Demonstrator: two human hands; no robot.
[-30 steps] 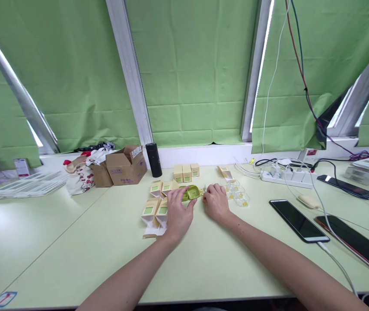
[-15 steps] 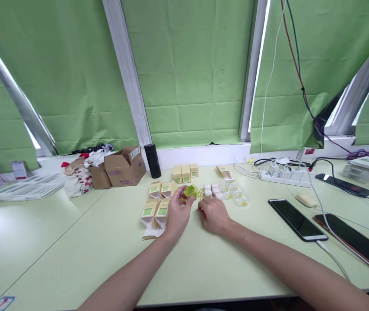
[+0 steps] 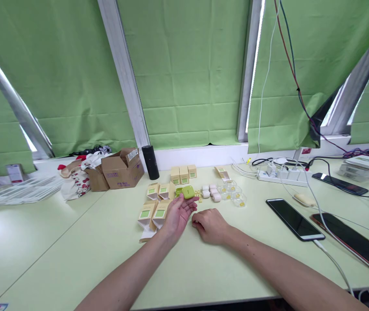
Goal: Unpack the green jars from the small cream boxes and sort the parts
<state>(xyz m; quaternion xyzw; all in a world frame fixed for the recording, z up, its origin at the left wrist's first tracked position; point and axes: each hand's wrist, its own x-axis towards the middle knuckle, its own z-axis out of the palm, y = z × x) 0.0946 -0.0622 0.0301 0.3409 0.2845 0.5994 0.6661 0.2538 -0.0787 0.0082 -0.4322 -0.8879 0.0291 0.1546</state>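
Observation:
Palm turned up, my left hand [image 3: 179,212] lies just in front of a small green earbud-style case [image 3: 188,191], its fingers stretched out and apart. The green case rests on the table beyond those fingers; I cannot tell whether they touch it. My right hand [image 3: 211,225] is curled closed on the table, and whatever its fingers hold, if anything, is hidden. Open small cardboard boxes [image 3: 145,214] with green windows stand beside my left hand. Past my right hand are white cases [image 3: 205,192], pink cases [image 3: 216,196] and small yellow pieces [image 3: 198,195].
Clear plastic shells [image 3: 239,199] lie right of the cases. Closed small boxes [image 3: 183,175] stand at the back, near a black cylinder [image 3: 151,162] and a brown carton [image 3: 122,168]. To the right are a phone [image 3: 294,219] on a cable and a power strip [image 3: 283,176].
My left hand has let go of the green case, opened and drawn back slightly. The case now lies on the table. My right hand has moved a little nearer me, still curled.

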